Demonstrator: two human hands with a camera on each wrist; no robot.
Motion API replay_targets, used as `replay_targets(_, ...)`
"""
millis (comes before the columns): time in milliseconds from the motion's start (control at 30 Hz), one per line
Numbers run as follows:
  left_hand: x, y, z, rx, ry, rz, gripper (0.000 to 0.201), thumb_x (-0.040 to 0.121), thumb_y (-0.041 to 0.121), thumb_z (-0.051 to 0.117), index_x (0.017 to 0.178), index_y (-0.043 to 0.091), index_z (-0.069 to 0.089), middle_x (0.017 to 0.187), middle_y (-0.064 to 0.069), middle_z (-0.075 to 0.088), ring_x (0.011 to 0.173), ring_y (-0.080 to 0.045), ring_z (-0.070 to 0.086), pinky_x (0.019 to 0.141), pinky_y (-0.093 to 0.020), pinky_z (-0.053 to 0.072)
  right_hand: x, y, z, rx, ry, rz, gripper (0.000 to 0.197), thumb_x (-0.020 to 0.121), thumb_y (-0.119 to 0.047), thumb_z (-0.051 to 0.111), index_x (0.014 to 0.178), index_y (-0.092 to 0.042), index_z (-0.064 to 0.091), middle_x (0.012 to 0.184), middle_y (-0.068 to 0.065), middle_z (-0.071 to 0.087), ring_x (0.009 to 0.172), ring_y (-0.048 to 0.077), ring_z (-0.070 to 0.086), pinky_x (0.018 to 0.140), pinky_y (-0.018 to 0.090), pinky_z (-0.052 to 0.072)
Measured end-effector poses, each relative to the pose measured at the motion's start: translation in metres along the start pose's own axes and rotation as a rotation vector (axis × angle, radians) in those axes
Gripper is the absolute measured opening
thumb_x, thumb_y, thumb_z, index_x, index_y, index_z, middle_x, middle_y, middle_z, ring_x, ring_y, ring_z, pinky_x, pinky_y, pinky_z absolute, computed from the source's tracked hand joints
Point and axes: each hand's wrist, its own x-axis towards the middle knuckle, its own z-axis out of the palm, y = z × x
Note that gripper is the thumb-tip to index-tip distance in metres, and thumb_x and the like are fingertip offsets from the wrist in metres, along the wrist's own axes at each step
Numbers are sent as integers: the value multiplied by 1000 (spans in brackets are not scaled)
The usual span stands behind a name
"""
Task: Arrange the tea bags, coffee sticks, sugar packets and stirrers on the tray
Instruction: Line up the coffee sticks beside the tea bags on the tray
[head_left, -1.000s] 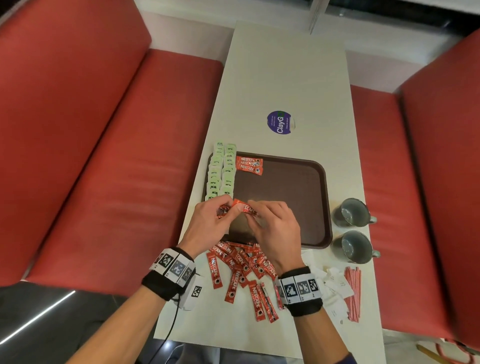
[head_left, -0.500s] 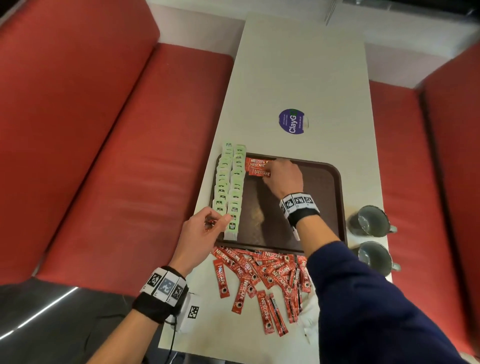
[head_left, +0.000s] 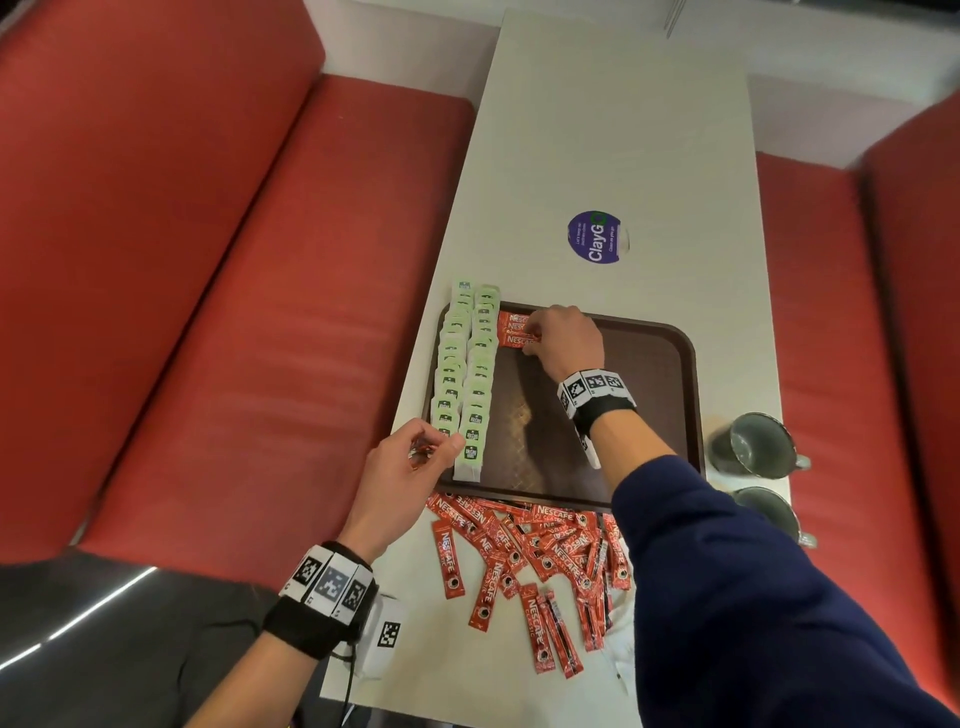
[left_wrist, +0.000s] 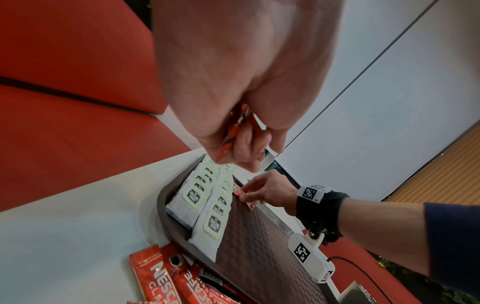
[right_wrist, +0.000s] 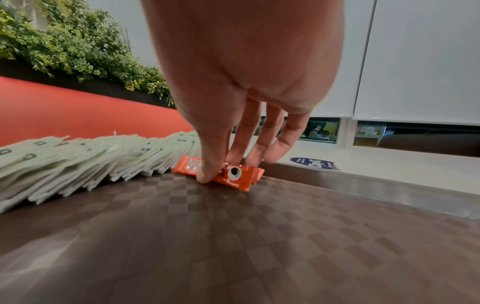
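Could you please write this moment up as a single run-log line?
right hand: setting coffee stick on tray beside tea bags | left hand: holding spare sticks | pile: off tray

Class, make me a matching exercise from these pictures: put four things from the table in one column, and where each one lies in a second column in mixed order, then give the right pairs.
Things
1. tea bags
2. loose coffee sticks
3. mugs
4. round purple sticker

Places
A. on the table beyond the tray's far edge
B. in two rows along the left side of the tray
C. on the table to the right of the tray
D. heaped on the table in front of the tray's near edge

Pairs: 1-B, 2-D, 3-C, 4-A
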Motion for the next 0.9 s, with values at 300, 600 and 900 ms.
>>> replay_targets(300, -3, 4, -1, -45, -18, -3, 23, 99, 47, 73, 101, 23, 71, 106, 13, 79, 113, -4, 71, 89, -25, 59, 4, 1, 1, 9, 3, 1, 45, 88, -35, 90, 128, -22, 76, 116, 8, 75, 107, 33, 68, 90, 45, 57)
replay_targets(600, -9, 15, -4, -154, -76, -75, 13, 104, 18, 72, 114, 25, 71, 116, 9, 75, 98, 2, 70, 81, -19, 55, -5, 2, -3, 80, 41, 36, 47, 86, -42, 90, 126, -21, 74, 115, 8, 75, 109, 32, 67, 90, 47, 58)
replay_targets(900, -35, 45, -9, -333, -268, 44, 22, 113, 17, 55, 131, 5, 53, 111, -11, 80, 68, -14, 57, 53, -24, 37, -127, -36, -75, 707, 132, 84, 19, 102, -46, 72, 108, -30, 82, 97, -18, 79, 91, -2, 71, 86, 28, 58)
